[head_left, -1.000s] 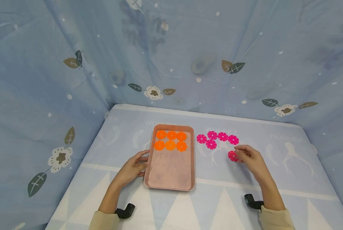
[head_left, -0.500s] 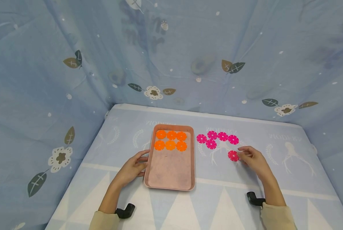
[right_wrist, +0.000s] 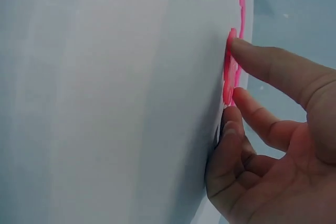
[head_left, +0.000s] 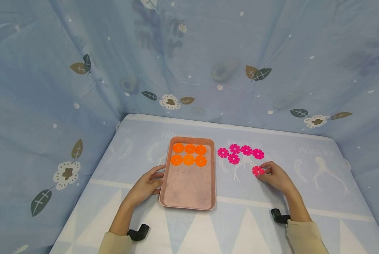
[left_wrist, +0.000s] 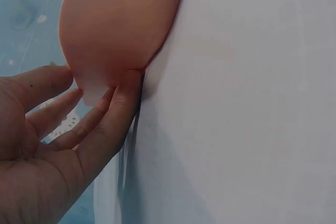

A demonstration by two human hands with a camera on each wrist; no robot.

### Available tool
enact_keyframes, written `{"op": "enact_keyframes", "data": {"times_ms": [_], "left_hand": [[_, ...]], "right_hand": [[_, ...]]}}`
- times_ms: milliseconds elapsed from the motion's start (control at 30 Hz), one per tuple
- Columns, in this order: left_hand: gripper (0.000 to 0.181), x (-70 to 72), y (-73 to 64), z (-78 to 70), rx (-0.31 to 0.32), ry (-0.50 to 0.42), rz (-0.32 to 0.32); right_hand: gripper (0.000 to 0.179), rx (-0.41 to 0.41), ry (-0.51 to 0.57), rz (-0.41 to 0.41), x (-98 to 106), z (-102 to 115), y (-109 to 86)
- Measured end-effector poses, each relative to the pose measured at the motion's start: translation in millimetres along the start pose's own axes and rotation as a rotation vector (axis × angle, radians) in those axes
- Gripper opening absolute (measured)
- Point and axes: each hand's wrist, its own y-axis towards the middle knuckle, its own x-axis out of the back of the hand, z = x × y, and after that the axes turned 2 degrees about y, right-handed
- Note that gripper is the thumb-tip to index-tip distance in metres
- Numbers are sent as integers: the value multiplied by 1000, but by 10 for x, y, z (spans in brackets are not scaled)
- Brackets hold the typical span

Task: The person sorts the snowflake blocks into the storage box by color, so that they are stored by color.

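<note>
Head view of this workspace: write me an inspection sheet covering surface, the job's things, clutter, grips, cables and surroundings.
Surface: table cover, pale blue and white, printed with triangles and lettering.
Job's things: shallow tray holding six orange discs in two rows of three; to its right on the cover, five clustered pink discs and one single pink disc closer to the person.
Clutter: nothing seen.
Grips: left grip rests against the tray's left side; right grip pinches the single pink disc by its edge.
Cables: nothing seen.
Surroundings: blue curtain with leaf and flower prints; black fittings at both wrists.
</note>
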Motion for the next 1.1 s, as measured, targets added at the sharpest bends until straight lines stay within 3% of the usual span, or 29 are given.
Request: {"op": "enact_keyframes", "data": {"times_ms": [333,633,1100], "left_hand": [[52,5,3,-5,-2,0,0],[52,0,4,-6,6,1,-17],[52,-6,-3,-9,9,3,-21]], "right_hand": [[50,-30,1,4,-12,-5,31],[29,-39,16,-29,-1,-4,32],[21,-26,78,-29,24,-11,27]]}}
